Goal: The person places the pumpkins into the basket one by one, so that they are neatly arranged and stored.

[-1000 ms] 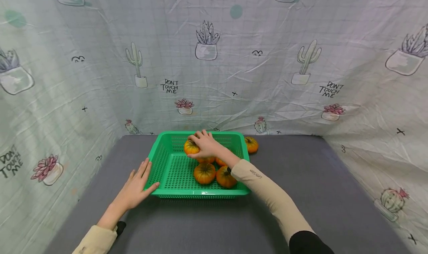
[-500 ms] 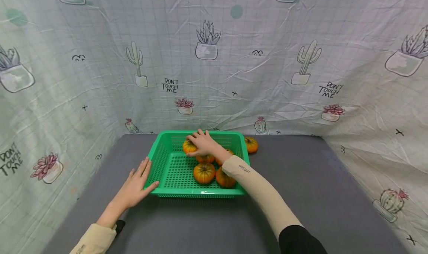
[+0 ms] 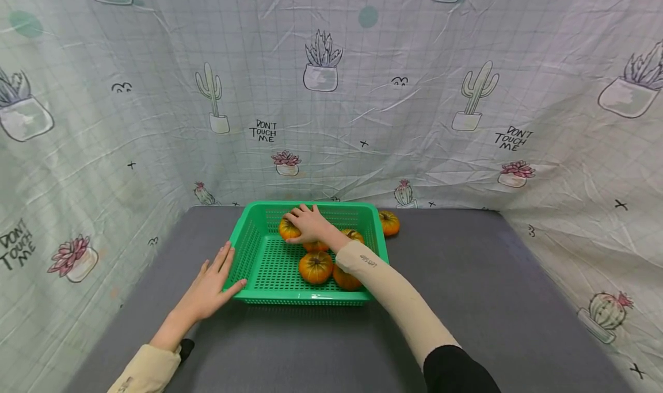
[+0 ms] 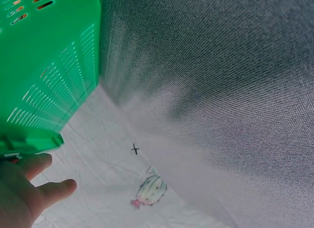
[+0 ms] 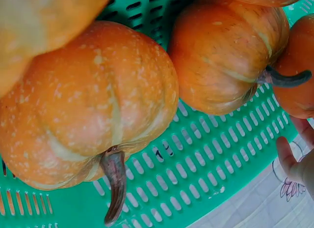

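Observation:
Inside the green plastic basket (image 3: 305, 297), my right hand (image 3: 311, 225) grips a small orange pumpkin (image 3: 288, 229) at the back left of a group of pumpkins. Its fingers lie over the top and part of the pumpkin is hidden. In the right wrist view, fingertips of this hand (image 5: 300, 161) show at the right edge beside a pumpkin (image 5: 299, 66). My left hand (image 3: 207, 289) rests at the basket's left rim with straight fingers. Several pumpkins sit in the basket's right half, such as one near the front (image 3: 316, 267); my right forearm covers some of them.
Behind the basket's right side, another pumpkin (image 3: 388, 224) lies on the grey tabletop (image 3: 466, 278). A white cloth (image 3: 383, 117) printed with potted cacti hangs around the back and sides of the table.
My right hand has shifted slightly left with the pumpkin, and its forearm has swung left over the basket's right side. The left hand stays at the rim.

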`<state>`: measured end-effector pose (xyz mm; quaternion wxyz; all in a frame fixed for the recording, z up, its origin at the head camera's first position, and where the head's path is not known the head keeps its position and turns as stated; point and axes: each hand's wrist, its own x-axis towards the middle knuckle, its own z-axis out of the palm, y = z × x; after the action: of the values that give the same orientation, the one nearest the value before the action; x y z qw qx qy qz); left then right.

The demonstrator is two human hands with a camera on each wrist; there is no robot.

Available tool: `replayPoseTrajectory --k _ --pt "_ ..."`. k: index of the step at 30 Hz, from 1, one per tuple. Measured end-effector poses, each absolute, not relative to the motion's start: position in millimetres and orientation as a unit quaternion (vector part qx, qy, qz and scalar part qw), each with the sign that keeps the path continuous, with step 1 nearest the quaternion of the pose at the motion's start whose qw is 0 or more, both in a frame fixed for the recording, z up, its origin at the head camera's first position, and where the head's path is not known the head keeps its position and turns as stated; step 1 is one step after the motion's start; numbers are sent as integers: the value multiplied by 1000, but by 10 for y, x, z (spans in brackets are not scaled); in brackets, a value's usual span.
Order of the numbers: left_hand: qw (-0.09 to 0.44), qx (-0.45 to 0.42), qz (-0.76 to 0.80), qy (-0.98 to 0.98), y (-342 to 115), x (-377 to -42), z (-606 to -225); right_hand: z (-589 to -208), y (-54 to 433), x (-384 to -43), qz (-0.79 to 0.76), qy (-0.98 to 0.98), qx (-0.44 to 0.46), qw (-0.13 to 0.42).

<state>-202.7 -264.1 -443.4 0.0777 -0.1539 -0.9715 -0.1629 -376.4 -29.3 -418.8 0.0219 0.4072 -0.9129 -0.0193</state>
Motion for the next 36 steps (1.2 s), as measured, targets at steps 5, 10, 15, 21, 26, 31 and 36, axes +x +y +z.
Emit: replayPoseTrajectory --k 5,10,15,21,26,31,36 --pt "77 -154 -164 -971 -2645 -2029 -4434 -4217 -327 -3758 -26 -911 411 16" --pt "73 -152 -161 -972 -2646 -2029 -4431 -4260 -347 -3771 -35 -906 421 19" --pt "72 -151 -161 -973 -2643 -2025 -4421 -4285 -372 -3787 -51 -900 431 23" --pt "76 -155 -159 -972 -2636 -2020 -4418 -4273 -387 -3773 -89 -889 448 27" --pt "78 -155 -159 -972 -2635 -2018 -4418 -4273 -392 -3766 -105 -887 450 30" --pt "78 -156 -159 -972 -2635 -2018 -4418 -4278 -392 -3763 -111 -885 451 27" --pt "79 -157 -159 -971 -2635 -2012 -4418 -4288 -394 -3748 -121 -884 452 22"
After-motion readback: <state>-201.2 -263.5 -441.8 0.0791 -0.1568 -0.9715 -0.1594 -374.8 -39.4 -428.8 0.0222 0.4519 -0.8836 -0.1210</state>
